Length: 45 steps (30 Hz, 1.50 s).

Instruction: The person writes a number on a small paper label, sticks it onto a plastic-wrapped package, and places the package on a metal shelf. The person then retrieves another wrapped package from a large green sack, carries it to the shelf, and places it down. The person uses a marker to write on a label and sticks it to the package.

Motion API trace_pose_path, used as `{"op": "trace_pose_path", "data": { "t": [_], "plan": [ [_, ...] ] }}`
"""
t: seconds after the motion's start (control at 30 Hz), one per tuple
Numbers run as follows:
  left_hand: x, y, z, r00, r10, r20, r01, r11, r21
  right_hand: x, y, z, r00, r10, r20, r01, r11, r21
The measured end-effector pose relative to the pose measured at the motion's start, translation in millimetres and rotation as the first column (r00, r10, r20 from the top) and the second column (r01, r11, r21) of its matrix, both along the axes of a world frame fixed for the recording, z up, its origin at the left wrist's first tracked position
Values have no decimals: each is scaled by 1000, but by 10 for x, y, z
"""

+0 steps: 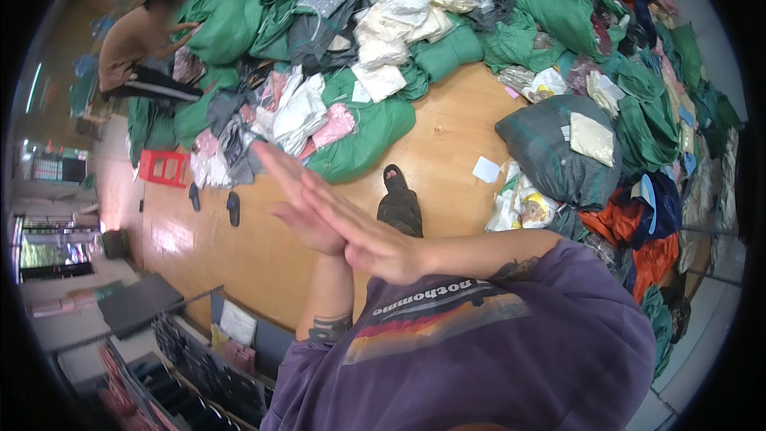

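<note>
Beyond the hands, green sacks [363, 140] and pale plastic-wrapped parcels [399, 20] lie heaped across a wooden floor [447, 144], with a dark grey sack [550, 144] off to their right. To the upper left a seated person [136, 52] leans toward the pile, and a red plastic stool [163, 168] stands left of the hands beside a pair of dark sandals [214, 203]. Below and left of them stands a rack of dark goods [199, 367].

A parcel-sorting depot or warehouse. Bulging green sacks [351, 140] and loose plastic-wrapped parcels [395, 20] lie heaped across a bare wooden floor [447, 124], a grey sack [550, 148] among them. Another person [132, 48] crouches by the heap beside a red stool [163, 166], and wire racks [195, 367] stand at the edge.
</note>
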<state>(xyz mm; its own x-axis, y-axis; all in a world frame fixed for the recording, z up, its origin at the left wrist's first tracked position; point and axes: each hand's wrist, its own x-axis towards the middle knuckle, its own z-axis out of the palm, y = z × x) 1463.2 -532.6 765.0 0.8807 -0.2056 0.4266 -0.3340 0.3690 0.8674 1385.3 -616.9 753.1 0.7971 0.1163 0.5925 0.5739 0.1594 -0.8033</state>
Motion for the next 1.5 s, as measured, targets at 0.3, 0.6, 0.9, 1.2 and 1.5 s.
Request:
{"op": "trace_pose_path", "data": {
  "t": [0.3,0.6,0.9,1.2,1.5],
  "plan": [
    [1936,-1810,102,943,-330,46,331,944,-14,2406,-1783,237,958,-249,-144,227,962,-151],
    [2856,-3832,4,887,-457,58,438,875,205,3207,-3691,214,865,-415,-282,470,868,162],
    [2887,-6806,233,766,-642,23,591,718,367,3005,-6438,46,821,-550,-151,570,791,220],
    [2603,-9340,-282,595,-703,388,293,640,710,2453,-8944,-73,938,-292,-186,315,496,809],
    [2978,-10561,147,623,-759,187,566,603,562,1762,-10192,-101,771,-484,-414,636,550,541]
  ]
}}
